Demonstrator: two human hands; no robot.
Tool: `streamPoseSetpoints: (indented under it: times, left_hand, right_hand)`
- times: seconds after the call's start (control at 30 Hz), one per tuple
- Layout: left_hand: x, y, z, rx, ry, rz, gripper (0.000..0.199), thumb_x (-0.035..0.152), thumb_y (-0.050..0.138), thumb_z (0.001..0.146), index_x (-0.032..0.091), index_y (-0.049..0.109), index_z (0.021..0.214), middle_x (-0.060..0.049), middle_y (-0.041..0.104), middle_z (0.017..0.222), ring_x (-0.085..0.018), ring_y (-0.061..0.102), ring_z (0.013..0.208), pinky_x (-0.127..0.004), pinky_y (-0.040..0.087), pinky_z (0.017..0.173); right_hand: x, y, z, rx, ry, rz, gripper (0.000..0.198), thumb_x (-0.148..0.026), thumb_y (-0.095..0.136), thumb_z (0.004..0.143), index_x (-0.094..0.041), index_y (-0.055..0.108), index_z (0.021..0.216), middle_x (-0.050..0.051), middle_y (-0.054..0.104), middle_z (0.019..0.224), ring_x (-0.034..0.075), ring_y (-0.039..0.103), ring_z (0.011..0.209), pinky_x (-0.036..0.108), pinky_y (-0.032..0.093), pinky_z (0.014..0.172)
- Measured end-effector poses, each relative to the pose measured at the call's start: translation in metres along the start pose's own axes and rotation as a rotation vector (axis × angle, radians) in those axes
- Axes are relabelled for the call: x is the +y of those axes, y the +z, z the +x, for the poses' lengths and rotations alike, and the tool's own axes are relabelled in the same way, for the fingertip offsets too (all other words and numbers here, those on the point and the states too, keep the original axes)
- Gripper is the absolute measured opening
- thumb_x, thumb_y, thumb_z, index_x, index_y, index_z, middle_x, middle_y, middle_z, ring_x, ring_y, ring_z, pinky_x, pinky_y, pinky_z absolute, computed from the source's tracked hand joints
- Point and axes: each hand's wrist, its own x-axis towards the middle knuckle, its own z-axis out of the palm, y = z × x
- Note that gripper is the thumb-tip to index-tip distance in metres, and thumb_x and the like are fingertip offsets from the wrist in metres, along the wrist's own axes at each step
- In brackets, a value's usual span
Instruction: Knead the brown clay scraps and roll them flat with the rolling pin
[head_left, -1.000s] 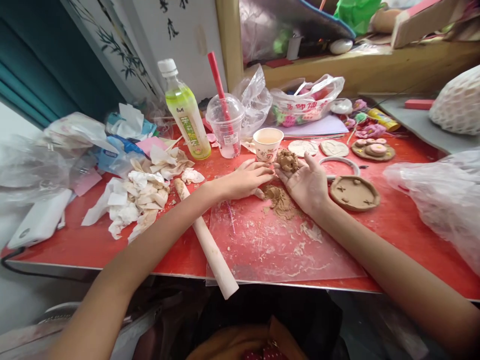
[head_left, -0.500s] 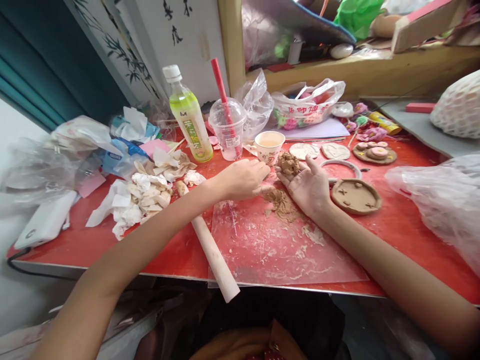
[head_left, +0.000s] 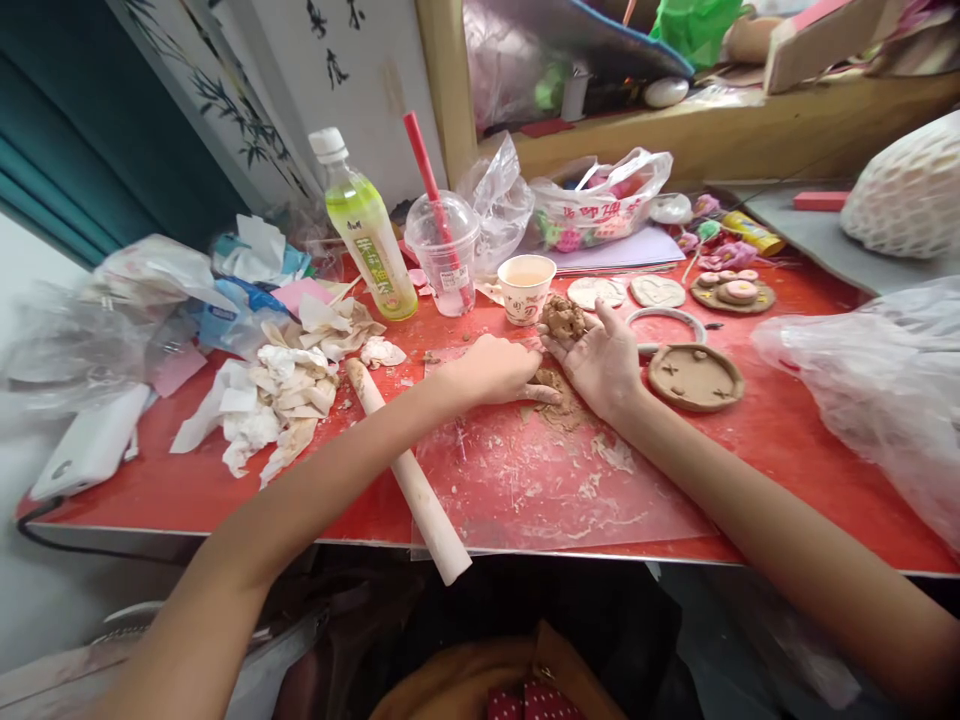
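Observation:
A rough lump of brown clay (head_left: 565, 319) rests on the fingers of my right hand (head_left: 604, 365), which is turned palm up and holds it. My left hand (head_left: 499, 370) is low over the plastic sheet (head_left: 517, 480), fingers curled and the thumb stretched toward the smeared clay (head_left: 566, 408). Its fingertips are hidden, so anything in them is out of sight. Just behind the hands stands a paper cup (head_left: 525, 298) of cloudy liquid. A white rolling pin (head_left: 412, 480) lies under my left forearm. Right of my right hand is a round clay dish (head_left: 696, 378) with small marks.
A green drink bottle (head_left: 371, 250) and a plastic cup (head_left: 444, 255) with a red straw stand at the back. Crumpled tissues (head_left: 289, 390) lie left. White discs (head_left: 596, 292), a ring (head_left: 667, 318), a decorated clay piece (head_left: 733, 292) and a plastic bag (head_left: 870, 370) lie right.
My left hand has moved down and slightly right from near the paper cup, closer to the smeared clay. My right hand still holds the lump. The whole view has shifted a little.

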Motion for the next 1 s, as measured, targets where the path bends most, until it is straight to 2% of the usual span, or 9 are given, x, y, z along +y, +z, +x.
streamPoseSetpoints:
  times: [0.13, 0.27, 0.57, 0.73, 0.87, 0.93, 1.0]
  left_hand:
    - [-0.004, 0.000, 0.005, -0.036, -0.012, -0.124, 0.071, 0.079, 0.026, 0.075, 0.019, 0.059, 0.095, -0.010, 0.067, 0.092, -0.028, 0.064, 0.079, -0.034, 0.044, 0.064]
    - [-0.002, -0.002, 0.006, -0.070, -0.035, -0.189, 0.066, 0.076, 0.032, 0.074, 0.019, 0.061, 0.090, -0.009, 0.067, 0.093, -0.027, 0.063, 0.080, -0.033, 0.044, 0.064]
    - [0.000, -0.002, 0.007, -0.020, 0.049, -0.250, 0.039, 0.051, 0.042, 0.084, 0.018, 0.061, 0.089, -0.007, 0.065, 0.091, -0.019, 0.060, 0.076, -0.027, 0.039, 0.061]
    - [0.021, 0.001, -0.004, 0.124, 0.132, -0.185, 0.030, 0.041, 0.041, 0.088, 0.018, 0.060, 0.084, -0.004, 0.066, 0.084, -0.016, 0.060, 0.070, -0.024, 0.032, 0.054]
    - [0.039, -0.011, -0.011, 0.238, 0.359, -0.248, 0.029, 0.046, 0.044, 0.088, 0.021, 0.060, 0.085, 0.000, 0.066, 0.086, -0.012, 0.060, 0.069, -0.023, 0.031, 0.050]
    - [0.032, -0.019, -0.013, 0.378, 0.267, -0.282, 0.032, 0.049, 0.043, 0.089, 0.021, 0.059, 0.089, 0.000, 0.064, 0.089, -0.012, 0.059, 0.071, -0.023, 0.035, 0.054]
    - [0.016, -0.021, -0.016, 0.522, 0.058, -0.254, 0.033, 0.047, 0.042, 0.090, 0.018, 0.058, 0.095, -0.003, 0.063, 0.092, -0.013, 0.059, 0.076, -0.024, 0.040, 0.061]
  right_hand:
    - [0.002, 0.000, 0.000, 0.001, -0.030, -0.024, 0.026, -0.041, 0.044, 0.086, -0.021, 0.058, 0.082, 0.002, 0.066, 0.089, 0.014, 0.062, 0.083, 0.030, 0.050, 0.087]
    - [0.004, 0.000, 0.000, -0.010, -0.047, -0.048, 0.026, -0.043, 0.044, 0.085, -0.021, 0.058, 0.084, 0.002, 0.066, 0.091, 0.014, 0.061, 0.083, 0.030, 0.049, 0.089]
    - [0.003, 0.002, 0.000, 0.020, -0.033, -0.048, 0.030, -0.044, 0.042, 0.086, -0.020, 0.059, 0.085, 0.003, 0.065, 0.092, 0.014, 0.062, 0.083, 0.031, 0.048, 0.090]
    - [0.001, 0.002, 0.001, 0.026, -0.012, -0.032, 0.027, -0.042, 0.044, 0.085, -0.021, 0.060, 0.084, 0.003, 0.066, 0.091, 0.015, 0.062, 0.084, 0.030, 0.050, 0.086]
    - [-0.004, 0.001, -0.001, 0.025, 0.050, -0.037, 0.030, -0.045, 0.043, 0.085, -0.021, 0.060, 0.081, 0.003, 0.066, 0.082, 0.015, 0.062, 0.077, 0.031, 0.051, 0.080]
    - [-0.007, 0.002, -0.005, -0.017, 0.076, -0.044, 0.030, -0.045, 0.044, 0.086, -0.021, 0.061, 0.081, 0.001, 0.065, 0.076, 0.014, 0.060, 0.069, 0.029, 0.052, 0.074]
    - [-0.007, 0.004, -0.008, -0.068, 0.057, -0.034, 0.028, -0.042, 0.044, 0.087, -0.021, 0.062, 0.083, 0.000, 0.066, 0.080, 0.012, 0.060, 0.071, 0.026, 0.051, 0.074]
